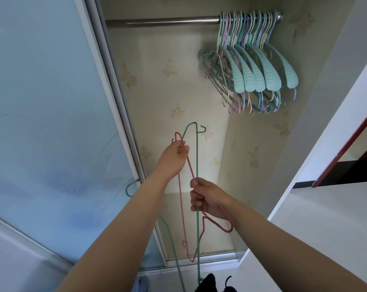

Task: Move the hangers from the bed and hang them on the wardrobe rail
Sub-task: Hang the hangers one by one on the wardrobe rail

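Note:
I hold two thin wire hangers in front of the open wardrobe. My left hand pinches the upper end of the pink hanger, with the green hanger's wire beside it. My right hand grips the long bar of the green hanger, with pink wire passing through it too. The steel rail runs across the top. A dense bunch of hung hangers, mint, purple and cream, crowds its right end.
A frosted sliding door covers the left side; a green hook shows at its edge. The wardrobe back wall has pale floral paper. A white wall stands at right. Dark objects lie on the floor.

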Available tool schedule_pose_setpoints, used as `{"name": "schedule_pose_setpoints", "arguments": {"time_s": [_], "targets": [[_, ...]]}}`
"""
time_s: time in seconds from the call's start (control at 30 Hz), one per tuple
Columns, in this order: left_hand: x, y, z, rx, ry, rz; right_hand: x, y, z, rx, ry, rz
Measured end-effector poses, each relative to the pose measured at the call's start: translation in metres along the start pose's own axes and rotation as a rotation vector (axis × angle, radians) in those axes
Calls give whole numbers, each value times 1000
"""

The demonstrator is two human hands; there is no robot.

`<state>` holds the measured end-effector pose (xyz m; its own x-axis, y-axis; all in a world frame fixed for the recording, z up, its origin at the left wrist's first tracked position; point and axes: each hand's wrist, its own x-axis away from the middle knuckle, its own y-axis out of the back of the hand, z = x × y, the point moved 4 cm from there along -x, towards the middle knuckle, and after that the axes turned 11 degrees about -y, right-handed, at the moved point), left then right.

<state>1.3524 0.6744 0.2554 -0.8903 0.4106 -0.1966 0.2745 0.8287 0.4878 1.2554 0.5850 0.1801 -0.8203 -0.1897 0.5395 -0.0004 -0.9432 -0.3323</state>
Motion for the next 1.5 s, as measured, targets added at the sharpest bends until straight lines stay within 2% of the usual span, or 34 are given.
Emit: {"name": "schedule_pose_setpoints", "arguments": {"time_s": [0.07,0.17,0.27,0.33,0.4,0.5,0.6,0.67,0.77,0.87,0.93,0.97,1.03,1.07,1.1,1.2,1.27,1.33,1.43,1.5], "targets": [[12,-1,16,-213,-32,-47,-2,7,4,-36,34,-39],[40,-17,41,-351,-31,-130,-5,8,7,-65,60,-61],[63,-27,49,-532,-60,-252,-11,8,7,8,55,-142],[69,-28,56,-556,-58,-239,-13,14,6,102,61,-201],[75,-33,72,-507,19,-130,-12,21,7,146,69,-224],[83,-43,92,-358,128,8,-9,32,11,54,106,-267],[93,-67,82,10,351,330,-9,44,19,-96,173,-326],[101,-84,70,278,445,467,-11,47,27,-222,205,-306],[101,-94,59,423,337,459,-16,41,43,-415,218,-226],[96,-101,52,416,321,395,-17,31,56,-509,211,-138],[91,-101,46,460,355,318,-16,25,60,-407,217,-135],[88,-100,45,507,375,282,-15,25,60,-220,226,-222],[82,-94,44,604,428,213,-13,31,51,318,257,-459],[79,-91,46,647,463,178,-12,35,41,521,250,-527],[77,-87,49,682,499,145,-13,39,29,641,203,-510],[69,-76,63,746,580,42,-16,56,-24,679,-218,-174],[63,-69,73,752,619,-12,-14,65,-49,779,-395,-76],[56,-65,81,756,645,-4,-20,71,-56,791,-378,-127],[45,-57,87,667,656,49,-24,80,-39,702,-176,-389],[39,-47,95,545,662,20,-19,90,-25,559,-39,-550]]}}
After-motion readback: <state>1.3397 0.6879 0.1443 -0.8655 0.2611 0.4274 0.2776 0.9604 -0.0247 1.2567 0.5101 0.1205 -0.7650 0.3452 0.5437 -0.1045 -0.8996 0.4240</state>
